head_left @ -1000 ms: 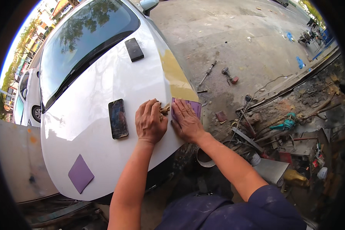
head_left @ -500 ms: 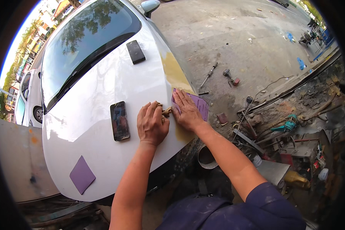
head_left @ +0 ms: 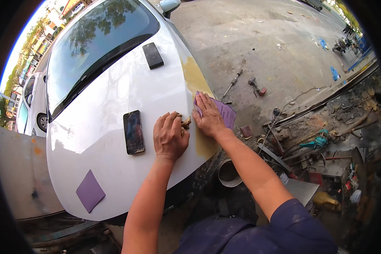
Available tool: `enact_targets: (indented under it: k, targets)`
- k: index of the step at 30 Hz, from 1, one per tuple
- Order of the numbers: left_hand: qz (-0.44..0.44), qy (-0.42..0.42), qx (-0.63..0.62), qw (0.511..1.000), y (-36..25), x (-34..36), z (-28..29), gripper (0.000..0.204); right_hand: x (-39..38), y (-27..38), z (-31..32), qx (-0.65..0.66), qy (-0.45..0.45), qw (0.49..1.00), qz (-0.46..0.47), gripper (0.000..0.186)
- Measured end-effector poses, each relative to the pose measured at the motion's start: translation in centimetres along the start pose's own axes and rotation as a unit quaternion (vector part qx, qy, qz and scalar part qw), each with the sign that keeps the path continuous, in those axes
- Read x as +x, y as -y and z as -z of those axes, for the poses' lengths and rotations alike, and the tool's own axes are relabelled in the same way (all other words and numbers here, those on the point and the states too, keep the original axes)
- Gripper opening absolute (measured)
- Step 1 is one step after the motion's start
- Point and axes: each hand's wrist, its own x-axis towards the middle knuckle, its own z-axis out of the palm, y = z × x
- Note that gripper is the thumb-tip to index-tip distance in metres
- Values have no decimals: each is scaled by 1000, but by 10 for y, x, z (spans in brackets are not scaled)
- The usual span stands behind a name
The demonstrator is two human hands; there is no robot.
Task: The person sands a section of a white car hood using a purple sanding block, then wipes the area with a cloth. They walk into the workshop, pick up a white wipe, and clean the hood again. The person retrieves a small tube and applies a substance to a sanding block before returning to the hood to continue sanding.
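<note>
My right hand (head_left: 209, 116) lies flat on a sheet of purple sandpaper (head_left: 227, 114), pressing it against the car's edge with fingers stretched out. Under and around it, a tan filler patch (head_left: 196, 76) runs along the white hood (head_left: 101, 139). Just to the left, my left hand (head_left: 170, 137) rests on the hood with bent fingers, closed round a crumpled brown rag (head_left: 185, 122). Only part of the rag shows beyond the fingers. A black smartphone (head_left: 133, 132) lies left of that hand. Another purple sandpaper piece (head_left: 90, 191) sits near the hood's front left.
A black block (head_left: 153, 56) lies on the hood by the windshield (head_left: 101, 42). Hand tools (head_left: 233, 83) are on the concrete floor to the right. Scrap, a metal can (head_left: 230, 173) and a gold bottle (head_left: 327, 201) crowd the lower right. Another white car (head_left: 31, 106) stands far left.
My right hand and its sandpaper have shifted slightly up and right along the filler patch, opening a wider gap from the left hand. The left hand keeps the rag. The view has shifted slightly.
</note>
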Motion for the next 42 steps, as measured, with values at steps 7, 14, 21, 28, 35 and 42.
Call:
enact_targets:
  k: [7, 14, 21, 28, 35, 42]
  targets:
    - [5, 2, 1, 1000, 0, 2, 1, 42, -133, 59, 17, 3, 62, 996, 64, 82]
    - [3, 0, 0, 1000, 0, 0, 0, 43, 4, -3, 2, 25, -39, 999, 10, 69]
    - [7, -6, -5, 1000, 2, 1, 0, 44, -136, 75, 20, 39, 33, 996, 77, 82]
    - [6, 4, 0, 1000, 2, 0, -2, 46, -5, -16, -10, 6, 12, 1000, -3, 78]
    - [-2, -10, 31, 999, -4, 5, 7, 36, -115, 55, 20, -19, 70, 997, 35, 80]
    - [8, 14, -16, 1000, 1, 5, 2, 24, 4, -25, -10, -8, 7, 1000, -9, 70]
